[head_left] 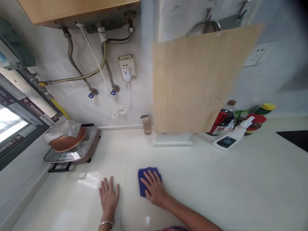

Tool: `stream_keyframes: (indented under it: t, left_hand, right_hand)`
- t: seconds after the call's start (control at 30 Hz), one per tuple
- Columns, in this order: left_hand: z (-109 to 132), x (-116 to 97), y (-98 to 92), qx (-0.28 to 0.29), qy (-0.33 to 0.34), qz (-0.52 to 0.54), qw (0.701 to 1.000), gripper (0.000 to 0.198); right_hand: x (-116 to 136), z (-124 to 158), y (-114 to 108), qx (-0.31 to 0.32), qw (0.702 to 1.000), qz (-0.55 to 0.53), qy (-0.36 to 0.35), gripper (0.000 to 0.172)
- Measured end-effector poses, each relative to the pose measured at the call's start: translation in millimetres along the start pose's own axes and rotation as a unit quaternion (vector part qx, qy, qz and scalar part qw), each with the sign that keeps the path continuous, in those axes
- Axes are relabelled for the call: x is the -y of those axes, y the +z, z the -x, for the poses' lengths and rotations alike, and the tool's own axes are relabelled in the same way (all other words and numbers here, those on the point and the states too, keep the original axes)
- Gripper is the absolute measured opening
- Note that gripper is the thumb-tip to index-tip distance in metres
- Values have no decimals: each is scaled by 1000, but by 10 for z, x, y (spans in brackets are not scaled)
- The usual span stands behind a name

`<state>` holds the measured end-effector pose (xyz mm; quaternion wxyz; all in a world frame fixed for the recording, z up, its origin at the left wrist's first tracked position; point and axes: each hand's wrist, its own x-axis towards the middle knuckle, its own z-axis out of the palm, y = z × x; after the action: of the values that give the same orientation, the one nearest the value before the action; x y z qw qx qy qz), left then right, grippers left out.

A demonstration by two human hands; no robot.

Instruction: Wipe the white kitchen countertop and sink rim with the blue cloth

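Flat on the white countertop point(199, 179) lies a folded blue cloth point(142, 190). My right hand point(155, 189) rests on top of it, palm down, fingers spread and not wrapped round it. To the left, across a thin seam in the counter, my left hand point(109, 196) lies palm down with its fingers apart and nothing in it. A bracelet point(106, 223) circles my left wrist.
At the back left, an electric pan point(90, 144) carries a copper-coloured pot point(64, 144). A small cup point(146, 125) stands by the wall beside a wooden board point(192, 83). A white spray bottle point(232, 138) and several other bottles stand at right.
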<state>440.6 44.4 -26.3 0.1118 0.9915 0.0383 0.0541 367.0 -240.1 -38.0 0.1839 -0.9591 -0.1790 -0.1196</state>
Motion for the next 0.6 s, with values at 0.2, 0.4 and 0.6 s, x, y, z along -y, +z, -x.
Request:
stream_keyframes:
  t: [0.2,0.4,0.6]
  left_hand:
    - [-11,-486,17,24,63,58,996,62]
    - [509,-1518,392,4,350,136,927,53]
    - [797,-1789,454,-7,389,96,916,67]
  right_hand:
    - [-66,418,-127,-58,993,-94,32,65]
    - [-589,1254,-250,-251,934,-63,247,43]
    - [-753,1959,-373,-216,940,31,261,54]
